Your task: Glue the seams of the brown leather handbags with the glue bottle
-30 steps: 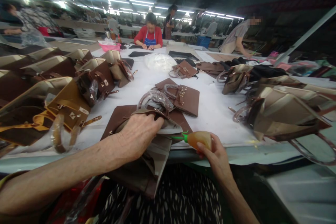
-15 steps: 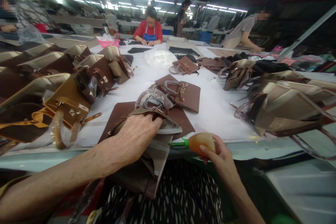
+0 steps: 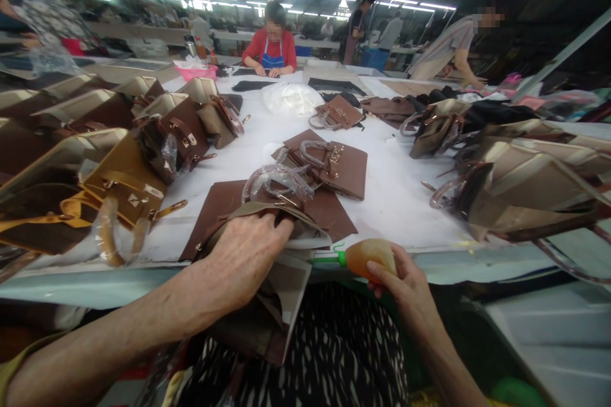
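An unfinished brown handbag (image 3: 333, 212) lies at the near table edge, its front part hanging down over the edge. My left hand (image 3: 248, 248) is closed on the rim of its opening, with the fingertips hidden inside. Clear plastic wraps the bag's handles (image 3: 274, 181), which stand up just beyond the hand. In my right hand (image 3: 405, 276) is a squeeze bottle (image 3: 365, 259) of amber liquid, held sideways. Its green nozzle (image 3: 327, 260) points left, close to the hanging part of the bag; whether it touches cannot be made out.
Just behind lies a finished-looking brown handbag (image 3: 351, 172). Rows of bags stand on the left, a mustard one (image 3: 125, 184) nearest, and more bags (image 3: 534, 191) on the right. A white plastic bundle (image 3: 291, 98) sits farther back. Across the table a person in red (image 3: 270, 48) works.
The view has shifted slightly. Both hands keep their holds, and the squeeze bottle sits a little farther right. In the background, a standing person and the one at right have moved rightward.
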Demonstrator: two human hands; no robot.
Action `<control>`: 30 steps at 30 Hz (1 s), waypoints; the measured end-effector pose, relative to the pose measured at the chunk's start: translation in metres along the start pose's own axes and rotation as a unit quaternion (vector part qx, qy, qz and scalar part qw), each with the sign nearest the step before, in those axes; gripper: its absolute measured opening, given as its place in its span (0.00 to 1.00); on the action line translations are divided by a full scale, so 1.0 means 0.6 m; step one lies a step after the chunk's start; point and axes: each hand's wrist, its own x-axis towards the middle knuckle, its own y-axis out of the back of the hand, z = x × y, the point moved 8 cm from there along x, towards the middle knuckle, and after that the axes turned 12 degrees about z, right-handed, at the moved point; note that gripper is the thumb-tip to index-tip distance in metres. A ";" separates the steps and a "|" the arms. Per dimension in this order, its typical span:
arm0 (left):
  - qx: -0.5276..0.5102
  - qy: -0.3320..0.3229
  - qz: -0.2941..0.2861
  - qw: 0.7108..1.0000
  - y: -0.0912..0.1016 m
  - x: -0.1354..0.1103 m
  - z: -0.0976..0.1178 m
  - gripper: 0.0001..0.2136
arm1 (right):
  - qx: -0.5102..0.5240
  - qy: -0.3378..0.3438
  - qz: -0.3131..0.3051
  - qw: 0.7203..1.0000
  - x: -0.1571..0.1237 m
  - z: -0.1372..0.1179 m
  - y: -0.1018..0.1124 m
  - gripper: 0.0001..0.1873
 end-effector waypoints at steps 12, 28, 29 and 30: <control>0.001 -0.003 0.009 1.000 -0.013 -0.015 0.011 0.15 | 0.027 -0.051 -0.019 0.998 -0.009 0.023 0.003 0.24; 0.001 -0.005 -0.008 1.000 -0.005 -0.014 0.017 0.13 | 0.073 -0.080 0.023 0.994 -0.022 0.047 0.008 0.23; 0.003 -0.003 -0.008 1.000 -0.005 -0.014 0.017 0.13 | 0.075 -0.083 0.022 0.993 -0.023 0.049 0.007 0.24; 0.003 -0.001 -0.009 1.000 -0.005 -0.015 0.016 0.13 | 0.076 -0.085 0.020 0.993 -0.024 0.051 0.006 0.24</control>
